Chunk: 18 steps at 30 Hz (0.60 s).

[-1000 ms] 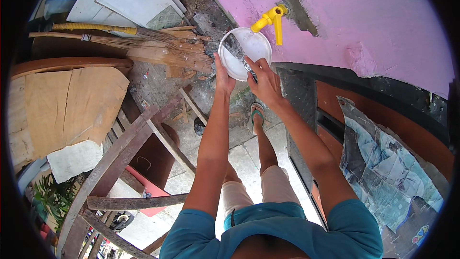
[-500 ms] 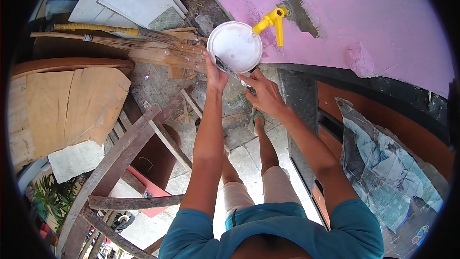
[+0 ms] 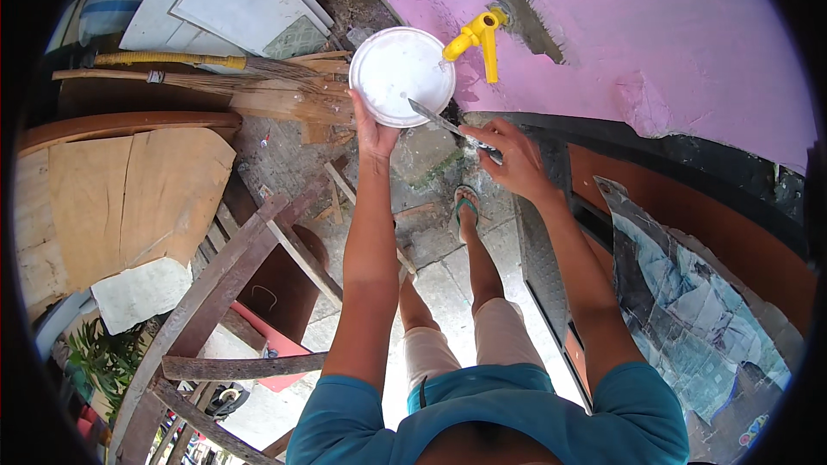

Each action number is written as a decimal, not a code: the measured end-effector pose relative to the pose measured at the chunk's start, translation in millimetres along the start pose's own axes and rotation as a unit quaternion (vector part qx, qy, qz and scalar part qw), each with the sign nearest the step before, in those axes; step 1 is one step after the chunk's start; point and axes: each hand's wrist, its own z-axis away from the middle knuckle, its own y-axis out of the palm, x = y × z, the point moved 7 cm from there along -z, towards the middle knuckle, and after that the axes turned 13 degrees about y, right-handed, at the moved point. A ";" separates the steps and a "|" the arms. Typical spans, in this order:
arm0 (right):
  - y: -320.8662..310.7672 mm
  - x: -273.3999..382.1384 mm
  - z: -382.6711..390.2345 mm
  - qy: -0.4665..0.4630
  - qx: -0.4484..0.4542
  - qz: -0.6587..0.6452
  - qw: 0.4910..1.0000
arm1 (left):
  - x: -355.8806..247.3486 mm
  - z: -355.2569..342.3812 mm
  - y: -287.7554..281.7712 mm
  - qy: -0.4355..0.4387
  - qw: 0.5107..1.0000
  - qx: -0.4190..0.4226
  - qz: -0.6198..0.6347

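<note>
My left hand (image 3: 376,133) grips the near rim of a round white lid (image 3: 392,69), with the thumb at its edge and the other fingers hidden beneath. White smears and a small dark spot show on the lid's face. My right hand (image 3: 517,159) is closed around a flat-bladed putty knife (image 3: 448,125), streaked with white. Its blade points up and left, the tip over the lid's lower right part; whether it touches cannot be made out. A yellow tap (image 3: 476,39) sticks out from the wall, its spout at the lid's right rim.
The pink wall (image 3: 637,26) has a bare cement patch around the tap. Brooms (image 3: 189,60) and wooden boards (image 3: 129,198) lie at left, above a wooden frame (image 3: 207,293). At right lean torn printed sheets (image 3: 689,293). My sandalled foot (image 3: 465,202) stands on concrete.
The lid has moved left and slightly up with my left hand. My right hand has drawn right and a little down, so the knife now overlaps less of the lid.
</note>
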 end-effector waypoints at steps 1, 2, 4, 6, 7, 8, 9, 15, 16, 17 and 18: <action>-4.0 -4.2 0.4 0.000 0.000 -0.001 1.000 | -2.1 -2.2 2.5 0.004 1.000 0.011 0.008; -6.4 -10.8 -0.7 0.019 0.012 -0.013 1.000 | -2.7 -5.1 3.9 0.004 1.000 0.011 0.007; -6.1 -17.0 -2.1 0.039 0.023 -0.024 0.999 | -0.6 -11.0 9.0 -0.004 1.000 0.027 0.010; -6.3 -18.5 -2.3 0.015 -0.002 -0.052 0.999 | -2.8 -14.3 13.2 0.013 0.999 0.027 0.017; -0.2 -25.9 -3.2 0.016 -0.005 -0.049 0.999 | -0.3 -16.3 17.5 0.029 0.999 0.028 0.027; 2.1 -38.4 -4.6 0.032 -0.063 -0.135 0.988 | 5.1 -16.7 21.9 0.027 0.999 0.030 0.031; 2.0 -43.6 -5.9 0.045 -0.119 -0.223 0.967 | 7.4 -16.4 22.5 0.026 0.998 0.030 0.055; 5.2 -35.1 -17.1 0.022 -0.180 -0.146 0.973 | 22.0 -10.0 8.6 0.003 0.991 -0.026 0.131; 4.5 -30.6 -17.2 0.022 -0.178 -0.147 0.973 | 21.8 -9.4 3.9 0.008 0.990 -0.044 0.133; 9.4 -31.1 -19.8 0.072 -0.142 -0.135 0.978 | 19.9 -8.2 0.3 0.009 0.990 -0.047 0.132; 11.7 -34.5 -22.1 0.120 -0.110 -0.119 0.980 | 17.5 -9.3 4.5 0.024 0.991 -0.019 0.133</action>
